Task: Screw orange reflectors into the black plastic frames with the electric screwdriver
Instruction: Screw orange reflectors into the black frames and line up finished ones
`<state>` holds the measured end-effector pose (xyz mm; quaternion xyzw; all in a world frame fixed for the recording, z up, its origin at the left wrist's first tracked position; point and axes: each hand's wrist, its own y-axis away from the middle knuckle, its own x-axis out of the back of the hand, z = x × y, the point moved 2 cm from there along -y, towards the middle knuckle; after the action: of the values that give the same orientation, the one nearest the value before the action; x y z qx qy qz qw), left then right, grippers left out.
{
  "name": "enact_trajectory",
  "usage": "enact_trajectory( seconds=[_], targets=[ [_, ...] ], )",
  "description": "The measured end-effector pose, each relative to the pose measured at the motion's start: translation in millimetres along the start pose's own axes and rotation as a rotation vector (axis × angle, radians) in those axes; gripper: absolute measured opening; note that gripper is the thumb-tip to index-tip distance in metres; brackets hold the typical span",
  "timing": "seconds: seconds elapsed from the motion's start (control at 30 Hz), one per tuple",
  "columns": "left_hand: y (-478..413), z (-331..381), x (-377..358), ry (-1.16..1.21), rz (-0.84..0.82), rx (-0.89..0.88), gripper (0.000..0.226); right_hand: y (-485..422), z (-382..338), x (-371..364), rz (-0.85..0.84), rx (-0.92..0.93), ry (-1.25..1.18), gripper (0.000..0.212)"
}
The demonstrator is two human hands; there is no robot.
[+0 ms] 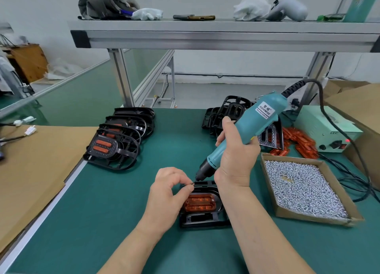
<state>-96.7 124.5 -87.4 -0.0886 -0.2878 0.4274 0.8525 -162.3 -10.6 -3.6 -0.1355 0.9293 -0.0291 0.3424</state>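
Nearest me, the black frame (205,220) lies flat on the green mat (115,216) with an orange reflector (200,201) seated in it. My left hand (170,193) sits over the frame's left side, thumb and forefinger pinching a small screw (192,183) against the bit, and it hides the reflector's left end. My right hand (236,156) is wrapped round the teal electric screwdriver (246,129), which tilts with its bit pointing down and left, above the frame's far edge. My right forearm covers the frame's right corner.

Just right of that arm is a shallow cardboard box (308,217) filled with silver screws. On the left, a cardboard sheet (30,166) overlaps the mat's edge.

Farther back on the left, a row of fitted frames (119,142) leans one on another. Behind the screwdriver is a pile of bare frames (230,111), with loose reflectors (300,140) beside them and a pale power unit (324,127) whose cable runs to the tool. An aluminium shelf (226,35) spans overhead.
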Motion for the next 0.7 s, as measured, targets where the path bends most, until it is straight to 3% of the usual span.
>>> enact_trajectory(
  seconds=[0.33, 0.4, 0.47, 0.53, 0.6, 0.7],
  targets=[
    [-2.5, -8.2, 14.7, -0.002, -0.136, 0.131, 0.029, -1.4, 7.7, 3.6, -0.058, -0.007, 0.05, 0.02],
    [-1.1, -14.8, 19.6, 0.02, -0.297, 0.186, 0.05, 1.5, 11.0, 5.5, -0.082, -0.007, 0.07, 0.019],
    [4.0, -21.8, 20.4, 0.06, -0.517, 0.271, 0.099, 5.2, 15.1, 6.8, -0.105, -0.007, 0.091, 0.018],
    [8.6, -24.6, 17.0, 0.035, -0.631, 0.296, 0.136, 9.7, 19.2, 6.6, -0.135, -0.006, 0.122, 0.019],
    [10.6, -26.5, 12.3, -0.04, -0.64, 0.269, 0.147, 14.6, 22.9, 5.6, -0.171, 0.005, 0.155, 0.021],
    [10.5, -29.1, 10.2, -0.094, -0.596, 0.256, 0.147, 20.7, 25.8, 4.1, -0.214, 0.031, 0.196, 0.02]
  ],
)
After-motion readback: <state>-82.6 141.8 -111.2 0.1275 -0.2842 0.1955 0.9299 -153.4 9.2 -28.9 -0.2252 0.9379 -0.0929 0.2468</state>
